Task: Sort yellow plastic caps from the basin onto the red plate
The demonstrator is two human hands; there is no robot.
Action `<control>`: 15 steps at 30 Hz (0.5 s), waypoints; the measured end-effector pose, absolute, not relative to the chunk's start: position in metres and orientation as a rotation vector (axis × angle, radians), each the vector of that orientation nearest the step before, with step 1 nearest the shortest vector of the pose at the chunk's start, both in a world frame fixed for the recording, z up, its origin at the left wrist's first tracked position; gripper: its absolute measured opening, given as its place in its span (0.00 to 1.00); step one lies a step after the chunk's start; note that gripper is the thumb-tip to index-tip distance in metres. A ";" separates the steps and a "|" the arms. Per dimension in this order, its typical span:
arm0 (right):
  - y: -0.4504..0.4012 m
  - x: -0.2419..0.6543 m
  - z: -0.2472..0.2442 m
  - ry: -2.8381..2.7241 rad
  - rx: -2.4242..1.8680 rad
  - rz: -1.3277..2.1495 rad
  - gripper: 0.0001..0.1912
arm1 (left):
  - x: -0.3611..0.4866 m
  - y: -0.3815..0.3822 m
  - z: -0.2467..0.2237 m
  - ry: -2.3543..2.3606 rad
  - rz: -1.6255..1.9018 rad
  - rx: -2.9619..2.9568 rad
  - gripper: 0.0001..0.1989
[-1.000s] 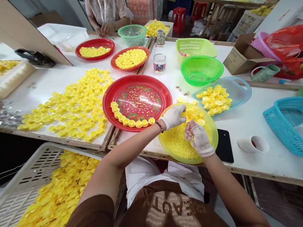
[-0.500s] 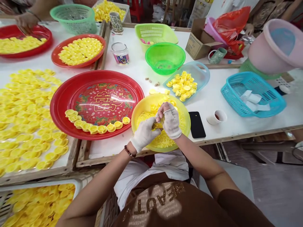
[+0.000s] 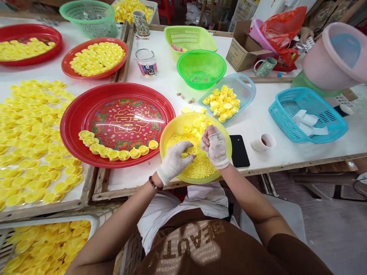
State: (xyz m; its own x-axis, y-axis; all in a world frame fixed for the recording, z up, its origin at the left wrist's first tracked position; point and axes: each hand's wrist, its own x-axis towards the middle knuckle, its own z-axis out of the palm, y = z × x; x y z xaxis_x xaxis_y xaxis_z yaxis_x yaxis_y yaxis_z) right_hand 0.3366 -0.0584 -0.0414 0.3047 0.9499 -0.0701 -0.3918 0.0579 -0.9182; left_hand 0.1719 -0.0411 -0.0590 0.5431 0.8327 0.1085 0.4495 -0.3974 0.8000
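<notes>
My left hand (image 3: 175, 160), in a white fingerless-tip glove, pinches a small round yellow plastic piece (image 3: 192, 150) between thumb and fingers. It is over the left part of a yellow bowl (image 3: 226, 164). My right hand (image 3: 215, 147), gloved the same way, is a little to the right with its fingers curled closed; what they hold, if anything, is hidden. Small yellow beads (image 3: 197, 168) fill the bowl's bottom, and several yellow pieces (image 3: 196, 128) lie at its far side. Left of the bowl, a large red tray (image 3: 77, 114) carries a curved row of yellow pieces (image 3: 114, 155) along its near edge.
A blue scoop-shaped tray (image 3: 246, 89) with yellow pieces sits behind the bowl. A black phone (image 3: 240, 151) and a paper cup (image 3: 263, 142) stand to the right, near a blue basket (image 3: 306, 122). Beyond are a green bowl (image 3: 201, 68) and a glass jar (image 3: 146, 62).
My right hand has moved right, apart from my left hand, and the yellow piece in the left fingers now shows. The co-worker's hand has left the far-left red tray.
</notes>
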 end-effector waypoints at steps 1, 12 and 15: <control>-0.062 0.339 -0.045 -0.710 -1.063 1.143 0.25 | 0.170 -0.041 -0.056 1.031 0.699 2.056 0.12; -0.073 0.337 -0.061 -0.975 -1.207 1.106 0.20 | 0.096 0.070 -0.031 1.495 0.527 2.248 0.10; -0.074 0.337 -0.067 -1.053 -1.237 1.091 0.19 | 0.091 0.088 -0.048 1.439 0.295 2.150 0.12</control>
State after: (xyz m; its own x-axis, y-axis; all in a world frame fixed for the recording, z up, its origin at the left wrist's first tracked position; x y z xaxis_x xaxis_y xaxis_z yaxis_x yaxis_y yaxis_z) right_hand 0.3370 -0.0737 -0.0666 0.1731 0.9848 0.0131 -0.0481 0.0218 -0.9986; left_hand 0.0908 0.0879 -0.0483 0.4084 0.9063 -0.1087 0.7902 -0.2914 0.5392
